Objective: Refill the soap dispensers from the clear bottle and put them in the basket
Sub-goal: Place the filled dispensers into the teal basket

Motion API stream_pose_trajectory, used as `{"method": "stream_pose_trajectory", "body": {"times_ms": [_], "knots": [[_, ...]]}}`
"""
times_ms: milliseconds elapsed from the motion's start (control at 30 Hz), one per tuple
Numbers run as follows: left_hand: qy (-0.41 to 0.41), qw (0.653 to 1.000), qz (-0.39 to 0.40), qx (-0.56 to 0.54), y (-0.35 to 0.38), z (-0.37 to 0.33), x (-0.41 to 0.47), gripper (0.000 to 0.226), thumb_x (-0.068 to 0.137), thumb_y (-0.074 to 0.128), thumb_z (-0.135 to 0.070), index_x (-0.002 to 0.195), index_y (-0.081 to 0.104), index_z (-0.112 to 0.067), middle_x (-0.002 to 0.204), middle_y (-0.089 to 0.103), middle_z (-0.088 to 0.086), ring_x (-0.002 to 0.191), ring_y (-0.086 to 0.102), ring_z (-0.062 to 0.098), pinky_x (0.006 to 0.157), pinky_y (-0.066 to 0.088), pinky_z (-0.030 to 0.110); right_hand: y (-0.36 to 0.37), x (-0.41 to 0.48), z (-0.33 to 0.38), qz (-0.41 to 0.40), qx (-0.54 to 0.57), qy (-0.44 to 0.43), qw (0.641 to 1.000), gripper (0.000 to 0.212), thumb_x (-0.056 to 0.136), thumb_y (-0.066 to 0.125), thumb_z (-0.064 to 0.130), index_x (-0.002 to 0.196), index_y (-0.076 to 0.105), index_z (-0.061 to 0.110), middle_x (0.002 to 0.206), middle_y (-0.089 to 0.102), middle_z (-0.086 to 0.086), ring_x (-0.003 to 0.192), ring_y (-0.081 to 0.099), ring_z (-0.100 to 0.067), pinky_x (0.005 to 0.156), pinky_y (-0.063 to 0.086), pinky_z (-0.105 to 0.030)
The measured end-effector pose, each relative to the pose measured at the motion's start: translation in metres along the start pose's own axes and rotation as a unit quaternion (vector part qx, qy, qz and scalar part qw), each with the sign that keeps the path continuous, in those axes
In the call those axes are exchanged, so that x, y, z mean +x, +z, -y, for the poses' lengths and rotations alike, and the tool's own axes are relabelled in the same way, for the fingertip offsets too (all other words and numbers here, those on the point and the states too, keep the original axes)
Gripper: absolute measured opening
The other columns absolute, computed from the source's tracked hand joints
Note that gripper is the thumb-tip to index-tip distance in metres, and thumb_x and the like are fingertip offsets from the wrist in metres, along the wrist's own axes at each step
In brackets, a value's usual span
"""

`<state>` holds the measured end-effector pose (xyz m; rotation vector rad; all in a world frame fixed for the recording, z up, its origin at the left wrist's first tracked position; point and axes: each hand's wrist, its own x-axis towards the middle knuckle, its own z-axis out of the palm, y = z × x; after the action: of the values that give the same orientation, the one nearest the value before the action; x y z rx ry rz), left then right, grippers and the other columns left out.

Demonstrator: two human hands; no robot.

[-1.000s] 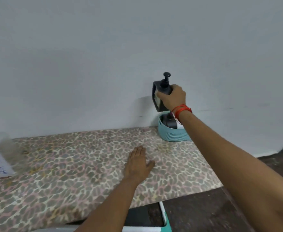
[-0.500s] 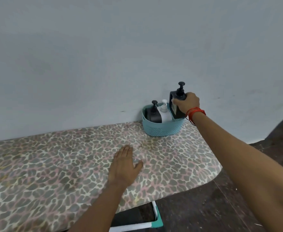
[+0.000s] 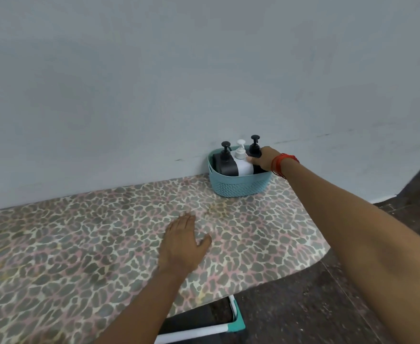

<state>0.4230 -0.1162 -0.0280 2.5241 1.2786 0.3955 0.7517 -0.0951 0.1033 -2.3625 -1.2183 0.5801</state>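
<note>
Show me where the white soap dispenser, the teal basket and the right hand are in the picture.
white soap dispenser [image 3: 244,167]: head view, on its white body below the pump.
teal basket [image 3: 237,186]: head view, on its perforated front wall.
right hand [image 3: 263,160]: head view, on the back of the hand at the basket.

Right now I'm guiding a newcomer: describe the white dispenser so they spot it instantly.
Find the teal basket against the wall at the table's right end. Three pump dispensers stand inside; the white dispenser is the middle one, the only white one between two black ones.
</note>
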Motion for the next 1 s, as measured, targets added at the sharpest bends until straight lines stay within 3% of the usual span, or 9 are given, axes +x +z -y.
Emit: {"method": "stream_pose_trajectory", "body": {"times_ms": [100,167,300,400,500,567,700,867,1000], "knots": [[-0.009,1.0,0.011,-0.008,-0.018,-0.004,0.016,0.08,0.094,0.053,-0.066,0.156,0.041,-0.016,0.159,0.045,0.005,0.145,0.043,0.022,0.124,0.029,0.04,-0.004,0.004,0.0,0.009,-0.057,0.014,0.998,0.063,0.093,0.062,0.054,0.128,0.056,0.002,0.12,0.064,-0.017,0.094,0.055,-0.028,0.079,0.04,-0.033],[-0.007,0.997,-0.017,-0.078,-0.036,-0.012,0.04,0.078,0.093,0.061,-0.062,0.153,0.044,-0.015,0.153,0.052,0.007,0.139,0.05,0.025,0.118,0.039,0.046,-0.005,0.005,-0.002,0.003,-0.081,0.016,0.997,0.068,0.09,0.064,0.058,0.129,0.055,0.002,0.117,0.064,-0.016,0.093,0.055,-0.028,0.079,0.041,-0.033],[0.015,0.967,-0.063,-0.245,-0.069,-0.044,0.114,0.087,0.084,0.081,-0.049,0.153,0.042,-0.013,0.156,0.047,0.005,0.142,0.044,0.021,0.118,0.038,0.044,-0.006,0.009,-0.004,-0.005,-0.086,0.019,0.996,0.073,0.088,0.066,0.06,0.13,0.054,0.002,0.109,0.062,-0.013,0.093,0.056,-0.027,0.078,0.042,-0.034],[0.036,0.971,-0.005,-0.236,-0.069,-0.064,0.163,0.099,0.074,0.089,-0.048,0.155,0.04,-0.015,0.157,0.047,0.002,0.145,0.043,0.021,0.116,0.038,0.037,-0.003,0.011,-0.006,-0.004,-0.087,0.021,0.996,0.073,0.088,0.066,0.06,0.131,0.053,0.003,0.12,0.064,-0.016,0.095,0.055,-0.028,0.079,0.042,-0.034],[0.059,0.976,0.043,-0.207,-0.053,-0.078,0.194,0.092,0.065,0.094,-0.049,0.141,0.053,-0.018,0.123,0.061,-0.009,0.124,0.06,0.02,0.09,0.043,0.025,-0.002,0.014,-0.008,-0.005,-0.088,0.02,0.996,0.072,0.088,0.065,0.06,0.129,0.054,0.002,0.121,0.064,-0.016,0.094,0.055,-0.027,0.078,0.041,-0.033],[0.066,0.981,0.056,-0.176,-0.046,-0.083,0.208,0.092,0.062,0.094,-0.054,0.136,0.055,-0.016,0.113,0.059,-0.009,0.115,0.063,0.021,0.085,0.042,0.026,-0.002,0.017,-0.009,-0.006,-0.089,0.02,0.996,0.072,0.087,0.066,0.06,0.128,0.055,0.002,0.118,0.063,-0.015,0.093,0.055,-0.027,0.077,0.04,-0.033],[0.048,0.981,0.063,-0.177,-0.04,-0.083,0.223,0.106,0.056,0.097,-0.054,0.143,0.049,-0.018,0.131,0.062,-0.003,0.118,0.06,0.018,0.093,0.043,0.027,-0.006,0.021,-0.012,0.011,-0.076,0.027,0.997,0.072,0.085,0.07,0.058,0.129,0.056,0.002,0.118,0.063,-0.013,0.098,0.057,-0.028,0.081,0.043,-0.034],[0.037,0.983,0.083,-0.159,-0.047,-0.087,0.234,0.108,0.052,0.1,-0.048,0.142,0.046,-0.022,0.116,0.053,-0.01,0.108,0.053,0.013,0.097,0.045,0.029,-0.015,0.021,-0.002,0.03,-0.098,0.059,0.993,0.078,0.08,0.075,0.059,0.126,0.054,0.001,0.109,0.058,-0.011,0.096,0.055,-0.029,0.079,0.041,-0.036],[0.051,0.984,0.091,-0.143,-0.045,-0.089,0.233,0.109,0.056,0.099,-0.046,0.145,0.044,-0.019,0.129,0.059,-0.002,0.121,0.058,0.02,0.093,0.041,0.025,-0.016,0.016,0.01,0.027,-0.112,0.09,0.989,0.08,0.078,0.077,0.058,0.126,0.053,-0.001,0.108,0.058,-0.011,0.096,0.055,-0.028,0.078,0.041,-0.034]]}}
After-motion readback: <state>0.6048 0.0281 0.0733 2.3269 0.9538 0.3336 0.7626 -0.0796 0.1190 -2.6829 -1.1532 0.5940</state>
